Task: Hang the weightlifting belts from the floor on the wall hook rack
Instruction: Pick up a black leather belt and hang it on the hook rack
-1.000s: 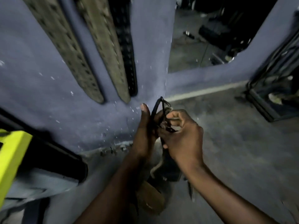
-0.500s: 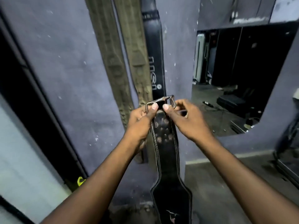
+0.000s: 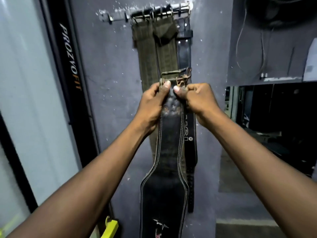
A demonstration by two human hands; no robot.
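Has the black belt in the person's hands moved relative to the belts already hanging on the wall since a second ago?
Yes. The black belt has risen: its buckle was below the hanging belts' tips, and now overlaps their middle.

The scene is dim and cool-toned, lit softly from the pale frosted glass panel [image 3: 25, 100] on the left. The dark opening [image 3: 274, 127] at right is nearly black. Wide-angle distortion bends the edges. The yellow object [image 3: 111, 227] low in the frame is motion-smeared, and fine detail is grainy.

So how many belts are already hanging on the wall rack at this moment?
3: two olive belts side by side, a black belt to their right. A fourth black belt is in both hands, unhung. More may hide behind.
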